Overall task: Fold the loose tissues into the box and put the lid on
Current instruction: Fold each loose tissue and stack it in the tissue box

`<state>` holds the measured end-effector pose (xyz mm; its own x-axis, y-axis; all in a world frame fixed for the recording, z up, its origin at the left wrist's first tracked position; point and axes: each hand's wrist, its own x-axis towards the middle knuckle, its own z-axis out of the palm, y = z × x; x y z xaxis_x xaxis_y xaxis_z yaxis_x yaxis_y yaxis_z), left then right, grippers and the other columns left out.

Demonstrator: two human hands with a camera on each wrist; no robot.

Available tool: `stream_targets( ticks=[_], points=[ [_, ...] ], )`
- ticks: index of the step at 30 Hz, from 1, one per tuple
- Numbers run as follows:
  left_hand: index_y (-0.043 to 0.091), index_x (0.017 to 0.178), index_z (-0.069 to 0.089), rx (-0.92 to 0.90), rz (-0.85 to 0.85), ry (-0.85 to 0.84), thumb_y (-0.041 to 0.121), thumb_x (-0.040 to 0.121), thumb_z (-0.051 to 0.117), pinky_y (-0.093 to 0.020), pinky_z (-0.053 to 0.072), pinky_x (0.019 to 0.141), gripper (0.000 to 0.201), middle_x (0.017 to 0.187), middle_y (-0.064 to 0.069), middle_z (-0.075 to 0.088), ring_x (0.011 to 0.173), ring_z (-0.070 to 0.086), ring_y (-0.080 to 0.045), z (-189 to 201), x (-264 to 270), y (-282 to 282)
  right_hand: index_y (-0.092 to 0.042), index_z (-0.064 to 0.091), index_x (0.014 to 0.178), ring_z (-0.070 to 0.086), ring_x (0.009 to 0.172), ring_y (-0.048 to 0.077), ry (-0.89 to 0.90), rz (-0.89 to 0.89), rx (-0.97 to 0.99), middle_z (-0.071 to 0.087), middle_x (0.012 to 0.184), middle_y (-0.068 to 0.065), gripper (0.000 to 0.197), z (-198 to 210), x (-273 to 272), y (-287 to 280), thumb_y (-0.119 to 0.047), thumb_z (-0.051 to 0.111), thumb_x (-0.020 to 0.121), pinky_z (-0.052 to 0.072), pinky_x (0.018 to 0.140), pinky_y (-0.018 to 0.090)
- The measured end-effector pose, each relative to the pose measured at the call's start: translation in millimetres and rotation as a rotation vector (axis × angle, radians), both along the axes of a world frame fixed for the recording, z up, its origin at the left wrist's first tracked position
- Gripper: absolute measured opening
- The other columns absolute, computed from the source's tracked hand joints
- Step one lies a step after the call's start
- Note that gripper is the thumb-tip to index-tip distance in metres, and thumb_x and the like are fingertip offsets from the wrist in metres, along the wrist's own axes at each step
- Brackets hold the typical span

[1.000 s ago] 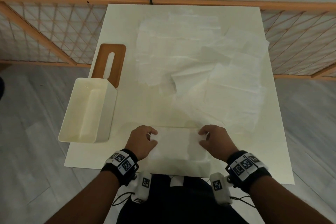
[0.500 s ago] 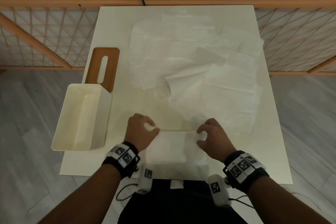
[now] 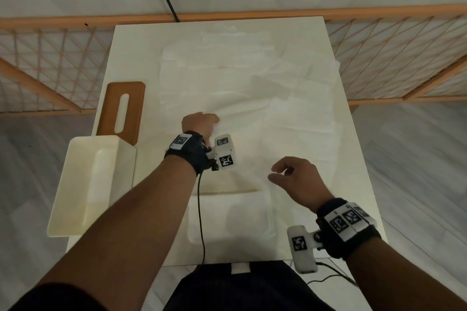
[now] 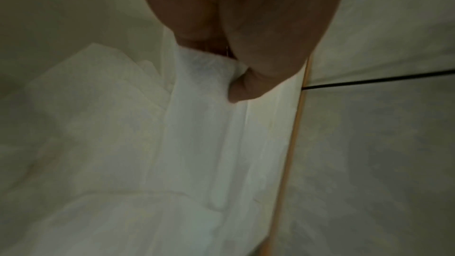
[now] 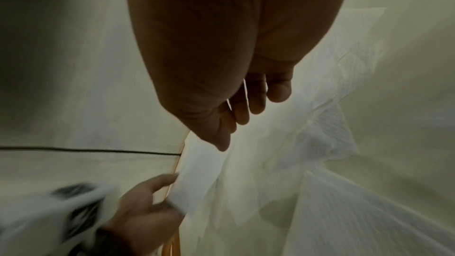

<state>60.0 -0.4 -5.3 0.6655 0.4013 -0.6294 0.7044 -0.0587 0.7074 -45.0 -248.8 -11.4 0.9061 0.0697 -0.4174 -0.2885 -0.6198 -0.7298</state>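
Thin white tissue (image 4: 204,77) pinched in left hand (image 3: 199,125)

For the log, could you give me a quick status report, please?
Left hand pinches a loose tissue. Right hand open, empty. Box empty, lid off. Nothing in the way.

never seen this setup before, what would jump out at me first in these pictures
A spread of loose white tissues covers the far half of the cream table, and the left hand pinches one of them. A cream open-topped plastic box sits at the table's left edge, its brown slotted lid lying just beyond it. The right hand hovers, holding nothing.
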Motion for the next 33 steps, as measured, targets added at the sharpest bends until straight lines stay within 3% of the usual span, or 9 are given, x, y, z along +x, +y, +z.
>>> stream_targets(
  ticks=[5,7,10,14,16,19,22,26,33],
  points=[
    [0.002,0.098,0.065,-0.128,0.03,-0.077,0.008,0.084,0.066,-0.023,0.048,0.048,0.016,0.084,-0.008,0.063,0.065,0.058,-0.022,48.4,-24.4,21.5,-0.021,0.073,0.092,0.063,0.076,0.009,0.082,-0.158,0.254,0.071,0.088,-0.001,0.014,1.9,11.2,0.1,-0.026,0.081,0.081,0.049,0.064,0.022],
    [-0.003,0.098,0.068,-0.268,0.002,-0.125,0.009,0.075,0.071,-0.034,0.06,0.066,0.026,0.093,-0.013,0.07,0.079,0.068,-0.029,69.3,-42.3,33.3,-0.018,0.072,0.104,0.067,0.098,0.017,0.119,-0.22,0.408,0.073,0.105,0.002,0.026,4.3,18.7,7.4,-0.029,0.079,0.082,0.053,0.074,0.031],
    [-0.005,0.114,0.066,-0.422,-0.008,-0.187,0.006,0.071,0.07,-0.06,0.05,0.095,0.045,0.119,-0.021,0.068,0.108,0.065,-0.041,91.2,-70.6,49.9,-0.02,0.064,0.126,0.058,0.124,0.016,0.2,-0.322,0.718,0.065,0.128,-0.004,0.06,13.5,29.7,25.0,-0.046,0.075,0.073,0.05,0.094,0.036],
    [0.004,0.123,0.064,-0.491,-0.127,-0.189,0.014,0.064,0.069,-0.063,0.044,0.1,0.06,0.129,-0.022,0.063,0.116,0.06,-0.044,107.5,-103.7,71.8,-0.015,0.058,0.134,0.052,0.132,0.018,0.321,-0.219,1.002,0.061,0.138,0.002,0.091,35.8,44.3,45.5,-0.069,0.076,0.063,0.041,0.11,0.037],
    [0.002,0.111,0.067,-0.449,-0.13,-0.193,0.011,0.063,0.066,-0.045,0.055,0.086,0.049,0.109,-0.016,0.07,0.1,0.066,-0.037,107.0,-114.9,81.0,-0.004,0.062,0.123,0.059,0.122,0.024,0.357,-0.102,1.072,0.065,0.128,0.011,0.097,44.7,46.2,55.0,-0.069,0.084,0.055,0.046,0.105,0.037],
    [0.003,0.094,0.066,-0.357,-0.132,-0.233,-0.001,0.081,0.058,-0.024,0.057,0.063,0.016,0.083,-0.005,0.073,0.08,0.067,-0.024,103.5,-126.5,86.5,0.007,0.062,0.12,0.064,0.117,0.035,0.318,0.011,1.021,0.067,0.124,0.02,0.069,53.3,39.6,66.1,-0.033,0.087,0.069,0.053,0.1,0.042],
    [0.004,0.104,0.066,-0.37,-0.104,-0.242,-0.011,0.087,0.047,-0.029,0.059,0.07,0.029,0.092,-0.007,0.075,0.084,0.071,-0.024,96.4,-136.5,90.7,0.008,0.064,0.118,0.063,0.118,0.039,0.271,0.003,0.945,0.068,0.122,0.022,0.037,57.8,30.0,70.5,-0.003,0.068,0.083,0.051,0.102,0.048],
    [0.001,0.122,0.064,-0.387,-0.053,-0.258,0.002,0.091,0.059,-0.043,0.057,0.089,0.031,0.119,-0.015,0.07,0.108,0.067,-0.033,88.0,-145.8,89.9,0.002,0.071,0.11,0.068,0.109,0.038,0.203,-0.025,0.866,0.072,0.116,0.02,0.023,61.5,23.2,65.6,0.003,0.063,0.089,0.057,0.092,0.048],
    [0.015,0.113,0.072,-0.162,-0.238,-0.404,0.008,0.096,0.06,-0.041,0.054,0.094,0.022,0.114,-0.004,0.074,0.11,0.069,-0.024,75.1,-152.2,83.5,-0.005,0.077,0.104,0.07,0.105,0.039,0.103,0.012,0.791,0.073,0.112,0.02,0.023,64.3,19.2,52.9,0.007,0.063,0.09,0.056,0.091,0.052]
  ],
)
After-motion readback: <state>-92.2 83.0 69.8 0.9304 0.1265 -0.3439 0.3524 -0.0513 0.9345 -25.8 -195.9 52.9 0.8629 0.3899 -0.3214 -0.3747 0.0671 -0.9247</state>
